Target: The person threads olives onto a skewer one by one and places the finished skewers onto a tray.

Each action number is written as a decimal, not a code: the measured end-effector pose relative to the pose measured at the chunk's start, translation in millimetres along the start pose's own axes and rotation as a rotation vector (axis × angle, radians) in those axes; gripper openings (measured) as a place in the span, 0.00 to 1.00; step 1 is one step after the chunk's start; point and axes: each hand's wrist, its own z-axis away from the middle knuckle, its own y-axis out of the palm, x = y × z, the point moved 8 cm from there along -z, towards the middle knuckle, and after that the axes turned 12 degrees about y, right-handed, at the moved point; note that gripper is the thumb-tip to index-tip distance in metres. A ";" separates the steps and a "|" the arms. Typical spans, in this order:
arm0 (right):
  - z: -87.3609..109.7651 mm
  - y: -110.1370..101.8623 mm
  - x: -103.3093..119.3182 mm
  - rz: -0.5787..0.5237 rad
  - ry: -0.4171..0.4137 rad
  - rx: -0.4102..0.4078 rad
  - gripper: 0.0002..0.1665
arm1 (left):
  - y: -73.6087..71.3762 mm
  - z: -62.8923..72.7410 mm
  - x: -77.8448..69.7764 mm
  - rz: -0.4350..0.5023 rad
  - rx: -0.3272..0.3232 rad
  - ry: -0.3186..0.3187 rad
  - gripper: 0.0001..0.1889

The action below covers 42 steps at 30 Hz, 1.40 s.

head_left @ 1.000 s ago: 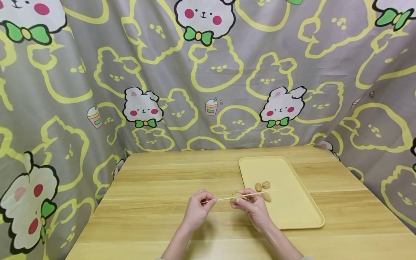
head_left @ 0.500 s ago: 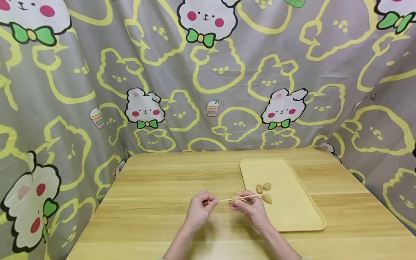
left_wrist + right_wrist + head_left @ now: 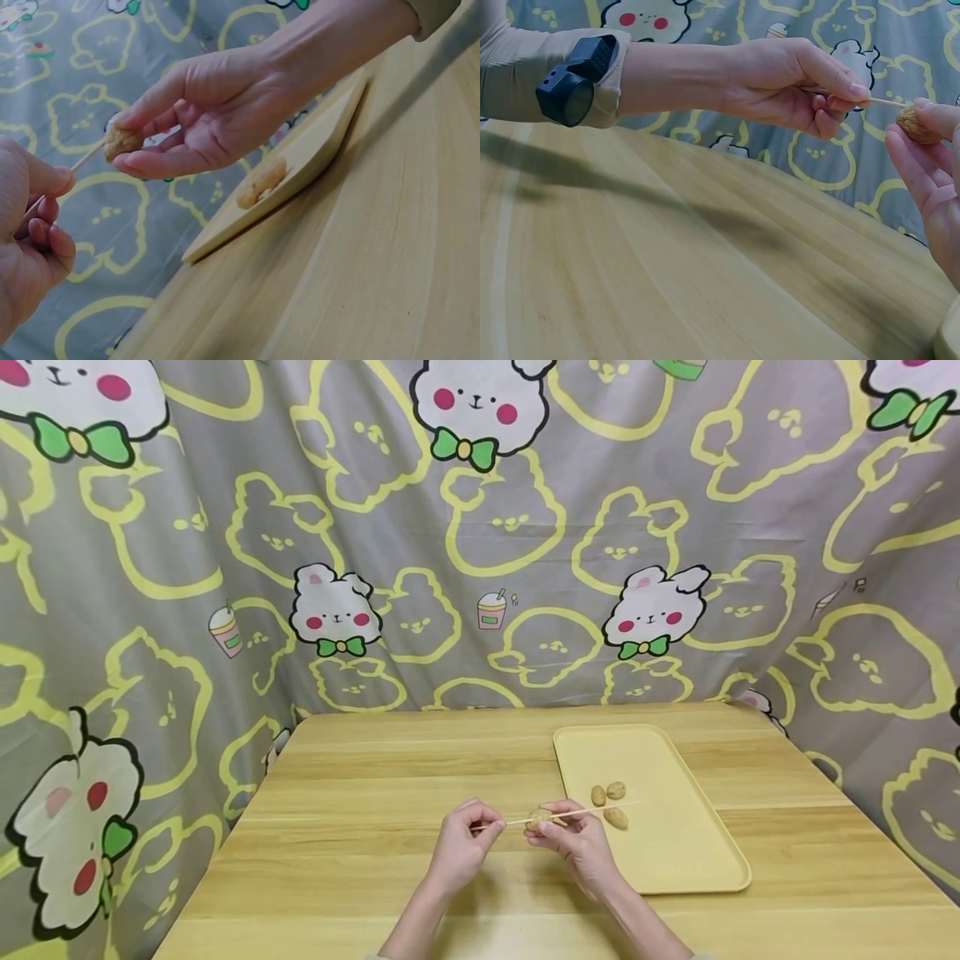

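In the head view my left hand (image 3: 459, 842) pinches a thin wooden skewer (image 3: 517, 821) between thumb and bent fingers. My right hand (image 3: 587, 847) holds a brown, rough-skinned ball of food (image 3: 537, 823) by thumb and fingertips. The skewer meets the ball's left side and shows again to the right, its far end over the tray (image 3: 690, 852). Whether it runs through the ball's middle is hard to see. Close up, the left wrist view shows the ball (image 3: 124, 142) at the skewer, the right wrist view the same ball (image 3: 919, 126) in the right fingers.
On the pale yellow tray lie three more brown pieces: a small one (image 3: 597, 795), another small one (image 3: 616, 790) and a longer one (image 3: 616, 817). Beneath is a wooden table (image 3: 360, 793). A patterned curtain (image 3: 420, 527) hangs behind and at both sides.
The right hand and ball have come slightly closer to the left hand along the skewer. Both hands keep their hold; the head view has shifted a little.
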 end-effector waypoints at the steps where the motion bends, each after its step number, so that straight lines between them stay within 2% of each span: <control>1: -0.1 0.8 -0.4 -0.002 -0.001 0.005 0.16 | -0.5 0.2 -2.9 0.008 -0.001 -0.002 0.03; 6: -0.6 4.1 -2.6 -0.014 -0.002 0.029 0.17 | -4.0 0.1 -23.5 0.039 -0.001 0.004 0.02; 8: -0.7 4.6 -3.6 -0.010 0.000 0.029 0.17 | -4.3 0.1 -25.7 0.040 0.002 0.007 0.02; 15: -0.7 4.1 -6.0 0.034 0.034 -0.002 0.15 | -2.2 2.7 4.1 0.032 0.014 -0.014 0.02; 19: -0.8 2.8 -7.7 0.038 0.071 -0.029 0.14 | -4.5 2.5 7.1 0.006 0.017 -0.015 0.02; 22: -0.3 0.8 -10.1 0.032 0.095 -0.050 0.14 | -5.5 1.6 6.7 -0.037 0.033 -0.039 0.02; 28: 1.6 -2.3 -16.7 0.025 0.133 -0.080 0.13 | -5.4 1.4 -15.6 -0.061 0.072 -0.065 0.03; 33: 2.6 -2.8 -17.6 0.003 0.129 -0.103 0.12 | -4.8 1.5 -31.3 -0.039 0.063 -0.062 0.03; 38: 2.5 -2.7 -17.2 -0.014 0.125 -0.102 0.13 | -2.9 1.1 -30.2 -0.024 0.076 -0.067 0.03; 42: 2.0 -2.0 -15.5 0.015 0.133 -0.074 0.14 | -2.3 0.0 -27.7 -0.029 0.086 -0.078 0.03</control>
